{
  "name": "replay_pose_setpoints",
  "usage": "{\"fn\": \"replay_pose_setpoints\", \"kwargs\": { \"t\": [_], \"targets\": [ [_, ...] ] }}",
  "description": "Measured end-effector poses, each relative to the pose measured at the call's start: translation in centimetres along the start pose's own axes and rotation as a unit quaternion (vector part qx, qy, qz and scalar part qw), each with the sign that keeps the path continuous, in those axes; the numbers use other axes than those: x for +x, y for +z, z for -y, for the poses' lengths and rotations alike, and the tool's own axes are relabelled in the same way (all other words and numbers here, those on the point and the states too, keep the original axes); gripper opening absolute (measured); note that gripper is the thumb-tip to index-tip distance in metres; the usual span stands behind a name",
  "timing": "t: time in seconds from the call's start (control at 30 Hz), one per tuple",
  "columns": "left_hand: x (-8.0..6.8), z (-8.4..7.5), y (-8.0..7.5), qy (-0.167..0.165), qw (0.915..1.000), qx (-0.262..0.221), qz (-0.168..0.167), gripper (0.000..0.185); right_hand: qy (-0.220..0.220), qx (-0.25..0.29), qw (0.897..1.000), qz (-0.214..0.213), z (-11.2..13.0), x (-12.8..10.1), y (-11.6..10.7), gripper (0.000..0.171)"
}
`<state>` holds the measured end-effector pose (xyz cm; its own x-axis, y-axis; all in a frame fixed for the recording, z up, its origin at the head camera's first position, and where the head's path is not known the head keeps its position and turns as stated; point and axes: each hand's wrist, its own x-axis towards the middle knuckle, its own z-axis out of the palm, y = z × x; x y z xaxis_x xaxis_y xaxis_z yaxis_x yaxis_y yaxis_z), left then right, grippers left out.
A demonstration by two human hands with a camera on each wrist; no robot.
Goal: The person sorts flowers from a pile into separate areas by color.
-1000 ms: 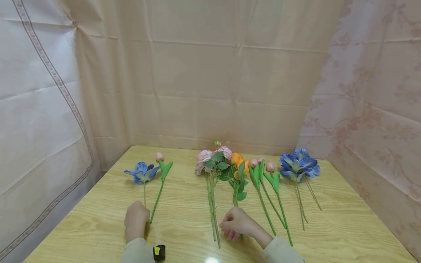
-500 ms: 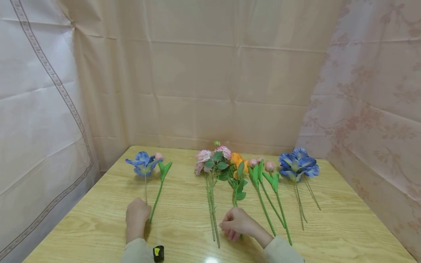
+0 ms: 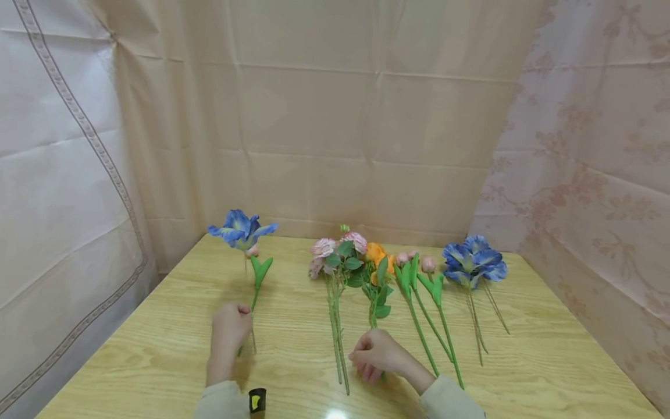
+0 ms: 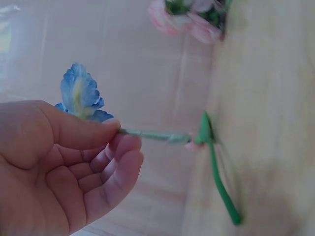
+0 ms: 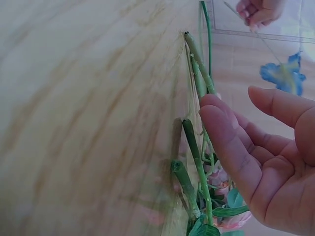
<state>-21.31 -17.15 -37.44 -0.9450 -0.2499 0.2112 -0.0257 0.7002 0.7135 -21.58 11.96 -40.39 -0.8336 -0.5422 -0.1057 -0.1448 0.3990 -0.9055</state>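
Note:
My left hand (image 3: pixel 229 333) pinches the thin stem of a blue artificial flower (image 3: pixel 242 229) between thumb and fingers. The bloom stands tilted up above the table, and the stem's lower end comes out below the hand. Beside that hand lies a pink tulip with green leaves (image 3: pixel 261 271), its bud partly hidden behind the blue flower. My right hand (image 5: pixel 275 162) holds nothing; its thumb stands apart from loosely bent fingers. It rests low over the stem ends of the orange flowers (image 3: pixel 378 256), close to the stems of the pink peony-like flowers (image 3: pixel 335 249).
Several pink tulips (image 3: pixel 438 289) lie right of the orange flowers. More blue flowers (image 3: pixel 475 262) lie at the far right. A small black item with a yellow mark (image 3: pixel 257 400) is near the table's front edge. Cloth curtains (image 3: pixel 335 116) enclose the wooden table (image 3: pixel 293 326).
My left hand has raised the blue flower off the table and moved it up and right, over the left tulip. The right hand has stayed in place.

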Motion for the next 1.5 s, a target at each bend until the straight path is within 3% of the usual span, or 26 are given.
{"fn": "replay_pose_setpoints", "kwargs": {
  "t": [0.27,0.4,0.57,0.73,0.87,1.03,1.23,1.5],
  "targets": [
    [-0.7,-3.0,0.4,0.01,0.9946,-0.096,0.039,0.004,-0.029,-0.019,0.999,-0.018,0.4,0.1,0.1,0.018],
    [-1.2,-4.2,0.8,0.014,0.9911,-0.115,0.066,0.004,-0.041,-0.013,0.999,-0.029,0.8,0.2,0.3,0.016],
    [-2.0,-5.6,1.5,0.048,0.9856,-0.123,0.105,0.009,-0.058,0.017,0.997,-0.041,1.5,0.2,0.6,0.015],
    [-2.5,-6.8,2.9,0.099,0.9717,-0.157,0.147,0.012,-0.071,0.045,0.995,-0.05,3.2,-0.5,1.0,0.016],
    [-2.8,-7.4,3.9,0.141,0.9572,-0.173,0.184,0.011,-0.1,0.073,0.991,-0.041,2.7,-0.2,1.2,0.018],
    [-2.9,-7.8,4.8,0.176,0.9406,-0.186,0.223,0.01,-0.138,0.058,0.987,-0.052,2.4,0.2,1.4,0.019],
    [-3.0,-8.1,5.3,0.188,0.9309,-0.201,0.241,0.008,-0.125,0.1,0.984,-0.073,2.7,0.1,1.6,0.019],
    [-3.2,-8.4,5.7,0.206,0.9295,-0.195,0.236,0.008,-0.127,0.119,0.98,-0.092,2.5,0.1,1.8,0.015]
  ]
}}
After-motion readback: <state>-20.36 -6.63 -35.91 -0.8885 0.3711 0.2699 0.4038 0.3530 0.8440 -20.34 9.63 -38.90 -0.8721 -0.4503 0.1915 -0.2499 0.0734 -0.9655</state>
